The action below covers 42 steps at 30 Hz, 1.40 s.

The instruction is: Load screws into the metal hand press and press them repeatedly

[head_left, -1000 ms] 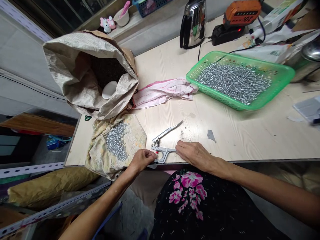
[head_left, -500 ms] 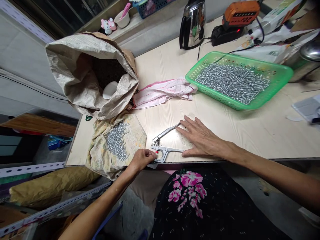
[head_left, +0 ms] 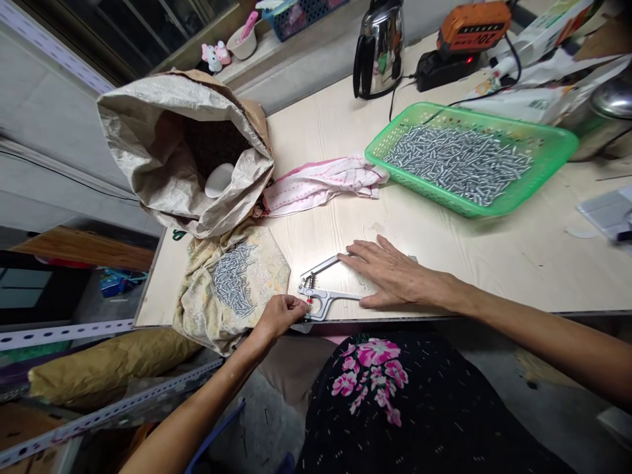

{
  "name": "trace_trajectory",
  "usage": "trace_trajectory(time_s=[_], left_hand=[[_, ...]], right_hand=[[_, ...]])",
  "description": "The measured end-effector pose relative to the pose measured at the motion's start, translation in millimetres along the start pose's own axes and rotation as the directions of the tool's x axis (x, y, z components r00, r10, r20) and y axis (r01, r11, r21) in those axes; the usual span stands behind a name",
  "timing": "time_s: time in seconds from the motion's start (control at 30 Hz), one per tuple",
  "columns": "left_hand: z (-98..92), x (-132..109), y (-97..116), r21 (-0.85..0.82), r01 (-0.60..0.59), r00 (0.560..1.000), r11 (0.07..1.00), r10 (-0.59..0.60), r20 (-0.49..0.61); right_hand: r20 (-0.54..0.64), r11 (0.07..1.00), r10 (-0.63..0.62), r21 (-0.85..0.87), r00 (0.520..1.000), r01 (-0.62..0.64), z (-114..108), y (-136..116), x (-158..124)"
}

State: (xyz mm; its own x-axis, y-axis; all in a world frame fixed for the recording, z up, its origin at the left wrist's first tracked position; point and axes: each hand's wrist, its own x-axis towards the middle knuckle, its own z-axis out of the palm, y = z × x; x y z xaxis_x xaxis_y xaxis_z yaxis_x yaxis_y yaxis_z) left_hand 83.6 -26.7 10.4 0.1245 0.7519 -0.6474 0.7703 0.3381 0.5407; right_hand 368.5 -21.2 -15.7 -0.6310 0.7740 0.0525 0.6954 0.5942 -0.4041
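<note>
Head view: my left hand [head_left: 279, 316] is sitting at the near edge of the pale wood-grain worktop [head_left: 469, 257], its grip pinched narrow right at the head of the silver metal hand pliers [head_left: 320, 299]. The fingertips are touching the tool there. Whether something tiny is sitting between them, I honestly can't tell, it's too small.

My right hand [head_left: 390, 273] is lying flat, grip wide, fingers spread out. The fingertips are resting on the upper handle of the pliers and the thumb is lying along the lower one. The pliers are lying on the worktop close to the front edge, between my two hands, with the handles spread apart.

Just left of my left hand, a crumpled yellowish floral cloth [head_left: 266, 263] is hanging partly over the edge, carrying a pile of small silver metal pins [head_left: 231, 280]. Behind it, a big open beige paper sack [head_left: 168, 178] is slumping with a white plastic scoop [head_left: 218, 179] inside. A pink-and-white striped rag [head_left: 320, 184] is lying beside the sack. Further right, a green plastic mesh basket [head_left: 548, 141] is holding loads more of the silver pieces, well apart from my hands. At the back, a shiny steel kettle [head_left: 379, 46] is standing next to an orange battery charger [head_left: 474, 26].
</note>
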Motion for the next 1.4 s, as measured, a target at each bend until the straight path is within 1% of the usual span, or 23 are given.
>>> trace_trajectory(time_s=[0.17,0.23,0.27,0.3,0.33,0.37,0.4,0.43,0.47,0.5,0.53,0.57,0.6,0.63,0.7,0.8,0.87,0.93,1.0,1.13,1.27,1.4], left_hand=[[-1.7,1,0,0.009,-0.022,1.0,1.0,0.022,0.012],[-1.4,-2,-1,0.051,-0.027,1.0,0.998,0.026,0.012],[0.0,-4,-1,0.093,-0.042,0.999,0.995,0.044,-0.017],[2.5,-8,0,0.151,-0.076,0.993,0.986,0.088,-0.074],[6.3,-12,2,0.225,-0.129,0.975,0.966,0.165,-0.15],[11.1,-16,5,0.313,-0.196,0.937,0.929,0.272,-0.221],[16.9,-19,9,0.405,-0.275,0.879,0.872,0.398,-0.261],[23.0,-20,15,0.491,-0.356,0.813,0.796,0.522,-0.257],[29.0,-20,22,0.559,-0.431,0.751,0.708,0.625,-0.212],[34.2,-17,29,0.607,-0.495,0.702,0.622,0.697,-0.142],[38.3,-12,36,0.638,-0.546,0.664,0.543,0.745,-0.066],[40.9,-5,42,0.656,-0.584,0.636,0.478,0.772,0.003],[41.9,3,48,0.668,-0.608,0.622,0.43,0.78,0.064],[41.3,11,54,0.676,-0.622,0.62,0.395,0.775,0.118],[37.0,23,62,0.693,-0.631,0.637,0.347,0.742,0.208],[28.9,30,72,0.726,-0.623,0.661,0.29,0.692,0.291],[26.0,28,77,0.731,-0.632,0.656,0.257,0.68,0.328],[25.5,27,80,0.714,-0.66,0.64,0.234,0.672,0.372],[26.4,27,80,0.688,-0.687,0.627,0.232,0.669,0.401],[29.9,30,72,0.65,-0.711,0.607,0.268,0.7,0.376],[35.5,32,62,0.657,-0.708,0.585,0.258,0.735,0.342],[38.6,34,60,0.663,-0.702,0.583,0.26,0.745,0.325]], right_hand=[[-0.082,1.0,0.018,0.023,0.996,-0.016,1,-10,-8],[-0.104,0.999,0.022,0.03,0.994,-0.019,2,-13,-8],[-0.111,0.999,0.023,0.034,0.994,-0.02,3,-14,-8],[-0.115,0.999,0.024,0.041,0.993,-0.019,4,-15,-8],[-0.116,0.999,0.021,0.049,0.993,-0.016,5,-16,-8],[-0.12,0.998,0.017,0.057,0.993,-0.01,6,-16,-8],[-0.127,0.998,0.01,0.066,0.992,-0.002,8,-17,-8],[-0.138,0.997,0.003,0.074,0.99,0.008,10,-17,-9],[-0.155,0.996,-0.006,0.082,0.988,0.019,13,-17,-9],[-0.175,0.996,-0.012,0.088,0.984,0.027,15,-17,-10],[-0.196,0.995,-0.015,0.093,0.981,0.034,17,-17,-11],[-0.211,0.995,-0.018,0.096,0.977,0.039,19,-17,-12],[-0.221,0.995,-0.016,0.095,0.975,0.037,20,-17,-14],[-0.229,0.996,-0.005,0.087,0.973,0.025,21,-16,-15],[-0.24,0.997,0.05,0.063,0.969,-0.036,21,-16,-17],[-0.232,0.991,0.13,0.048,0.964,-0.122,16,-19,-19],[-0.207,0.991,0.135,0.044,0.969,-0.129,12,-24,-19],[-0.189,0.991,0.131,0.022,0.973,-0.129,10,-31,-19],[-0.186,0.99,0.135,-0.015,0.973,-0.14,10,-39,-20],[-0.212,0.982,0.155,-0.072,0.965,-0.173,17,-50,-21],[-0.223,0.967,0.192,-0.125,0.956,-0.223,28,-54,-20],[-0.221,0.969,0.174,-0.136,0.96,-0.207,36,-55,-18]])
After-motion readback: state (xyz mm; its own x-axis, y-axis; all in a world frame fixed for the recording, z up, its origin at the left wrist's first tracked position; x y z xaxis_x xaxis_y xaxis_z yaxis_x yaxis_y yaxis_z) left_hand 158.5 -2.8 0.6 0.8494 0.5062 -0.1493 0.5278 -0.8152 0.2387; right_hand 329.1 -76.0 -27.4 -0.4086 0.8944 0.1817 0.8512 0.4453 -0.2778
